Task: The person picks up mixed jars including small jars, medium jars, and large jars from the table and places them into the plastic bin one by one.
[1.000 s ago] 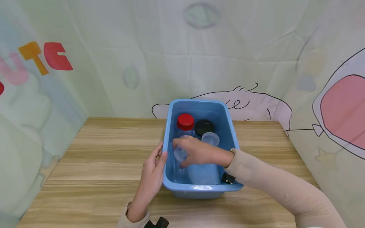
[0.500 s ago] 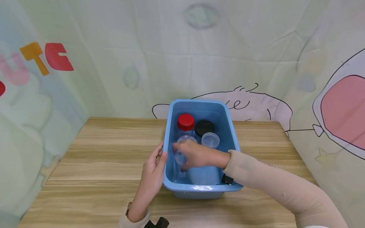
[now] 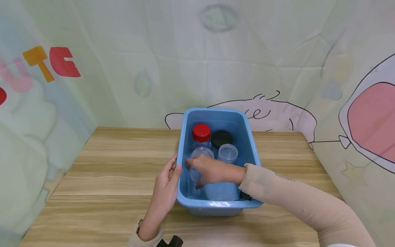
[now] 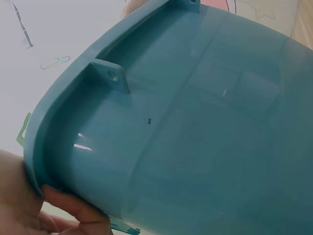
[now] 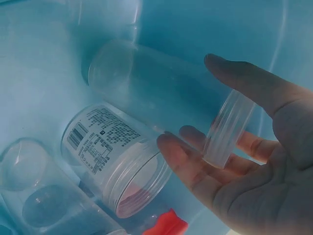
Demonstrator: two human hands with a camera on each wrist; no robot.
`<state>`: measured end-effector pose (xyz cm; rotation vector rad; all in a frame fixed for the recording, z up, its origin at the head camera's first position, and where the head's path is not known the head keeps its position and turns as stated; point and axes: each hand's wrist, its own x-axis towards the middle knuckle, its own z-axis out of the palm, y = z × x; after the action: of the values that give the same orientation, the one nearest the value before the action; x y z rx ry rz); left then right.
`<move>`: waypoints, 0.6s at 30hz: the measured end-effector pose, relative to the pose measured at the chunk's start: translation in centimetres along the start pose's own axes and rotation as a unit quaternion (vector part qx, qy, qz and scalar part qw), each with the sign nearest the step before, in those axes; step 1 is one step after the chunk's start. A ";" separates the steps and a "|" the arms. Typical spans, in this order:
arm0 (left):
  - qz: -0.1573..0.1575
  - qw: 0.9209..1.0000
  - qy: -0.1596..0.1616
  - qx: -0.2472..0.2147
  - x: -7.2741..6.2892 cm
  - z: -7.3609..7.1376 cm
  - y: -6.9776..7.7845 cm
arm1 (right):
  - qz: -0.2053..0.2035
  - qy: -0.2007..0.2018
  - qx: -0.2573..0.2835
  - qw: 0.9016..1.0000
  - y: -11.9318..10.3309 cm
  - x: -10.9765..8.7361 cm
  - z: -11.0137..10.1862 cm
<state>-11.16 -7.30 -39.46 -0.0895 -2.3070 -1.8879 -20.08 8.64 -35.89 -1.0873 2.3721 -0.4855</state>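
A blue plastic bin (image 3: 219, 204) stands on the table. My left hand (image 3: 166, 188) grips its left rim, with the thumb over the edge; the left wrist view shows the fingers curled under it. Inside the bin, my right hand (image 3: 214, 169) spans the ribbed lid of a clear cylindrical jar (image 5: 156, 90), thumb on one side and fingers on the other. Beside that jar lies or leans a clear jar with a printed label (image 5: 102, 139). Also in the bin are a red-capped jar (image 3: 201, 132), a black-lidded jar (image 3: 221, 138) and a clear-topped container (image 3: 228, 153).
The wooden table (image 3: 129, 154) runs to a printed cloth backdrop (image 3: 123, 75) behind and at both sides. The high bin walls surround the right hand, and the right forearm crosses the bin's right rim.
My right hand has shifted a little toward the near end of the bin, and the clear jar's lid under it has moved the same way. The left hand stays on the rim.
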 end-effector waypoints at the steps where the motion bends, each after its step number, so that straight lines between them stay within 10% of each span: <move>1: 0.000 1.000 0.000 0.000 0.0 0.0 0.0 | 0.000 -0.002 0.000 1.000 0.0 0.0 0.0; 18: 0.007 1.000 0.005 0.000 0.1 0.1 -0.2 | 0.022 -0.017 -0.017 0.999 0.2 0.4 0.4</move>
<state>-11.25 -7.25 -39.63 -0.0949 -2.2927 -1.8783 -20.16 8.41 -36.46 -1.0468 2.3781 -0.4086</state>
